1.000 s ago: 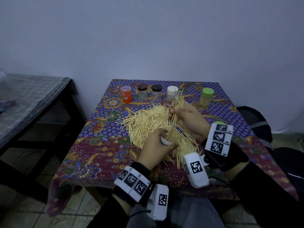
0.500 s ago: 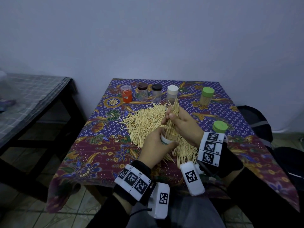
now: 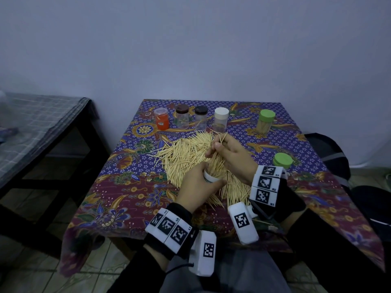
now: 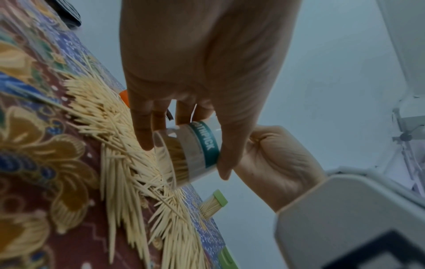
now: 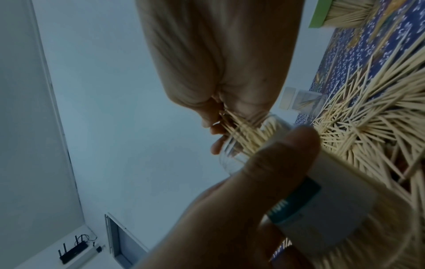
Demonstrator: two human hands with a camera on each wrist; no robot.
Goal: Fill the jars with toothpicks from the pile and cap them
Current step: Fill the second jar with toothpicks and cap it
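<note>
- Now my left hand (image 3: 195, 186) is curled round the open jar (image 4: 188, 154); the thumb is on one side of the wall, the fingers on the other, and the jar is lifted just above the pile of toothpicks (image 3: 186, 153) on the bench (image 3: 131, 187).
- My right hand (image 3: 231, 154) is directly over the left one, a little farther from me. It pinches a bundle of toothpicks (image 5: 243, 132) between thumb and fingers, and the lower ends of the bundle are already inside the mouth of the jar.
- For the next move the important relation, I think, is this: the mouth of the jar opens up and away from my left hand, towards my right hand, and the long axis of the bundle runs almost along the axis of the jar. So the sticks should go straight down; if the bundle tilts, some can catch on the rim and fall back to the pile.
- The right hand is the nearer one to the rest of the pile, which lies under and beyond both hands.
- A loose green cap (image 3: 282, 160) lies on the bench to the outer side of my right wrist, close enough for this hand to take it.
- On the jar there is a teal band with white letters; I can read only "THPICK", the start is hidden by my fingers.
- Beyond the pile, other capped jars stand on the bench; their labels are too small to read.
</note>
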